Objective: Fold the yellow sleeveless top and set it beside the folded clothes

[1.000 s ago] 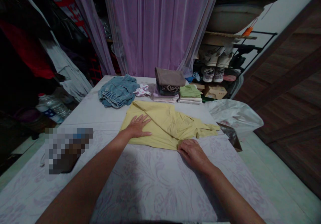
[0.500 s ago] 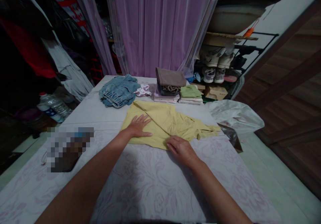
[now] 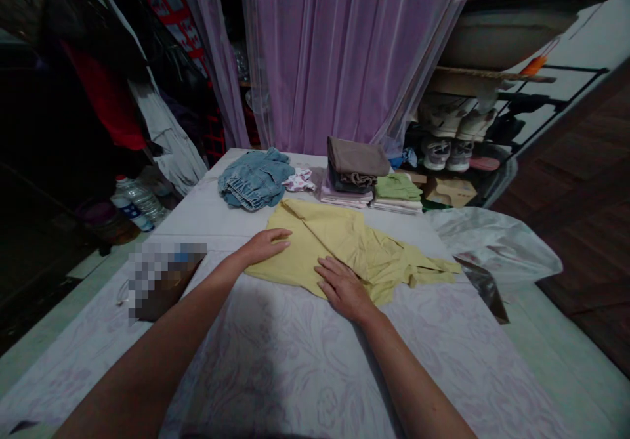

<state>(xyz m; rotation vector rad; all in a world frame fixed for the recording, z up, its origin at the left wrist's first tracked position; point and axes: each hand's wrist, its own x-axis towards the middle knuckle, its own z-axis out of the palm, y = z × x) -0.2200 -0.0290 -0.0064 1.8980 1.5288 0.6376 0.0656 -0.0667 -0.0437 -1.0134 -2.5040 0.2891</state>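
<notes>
A yellow garment (image 3: 329, 229) lies partly folded across the middle of the table, its narrow, crumpled end reaching right. At its left edge rests my left hand (image 3: 266, 247), fingers stretched out over the cloth. My right hand (image 3: 346, 289) lies flat on the near side of the garment, fingers slightly apart. Neither hand grips the fabric. Behind the garment sit a bundled blue denim garment (image 3: 256, 180) and a small white patterned cloth (image 3: 299, 180).
Folded brown clothes (image 3: 358, 157) top one stack at the far edge, beside another stack with a green cloth (image 3: 398, 187). A pixelated object (image 3: 165, 281) lies on the table's left. A clear plastic bag (image 3: 497, 235) is off the right edge; water bottles (image 3: 135, 203) stand at left.
My left hand has slid to the garment's left edge. My right hand has gone from curled fingers at the near edge to lying flat on the cloth. The view has shifted left.
</notes>
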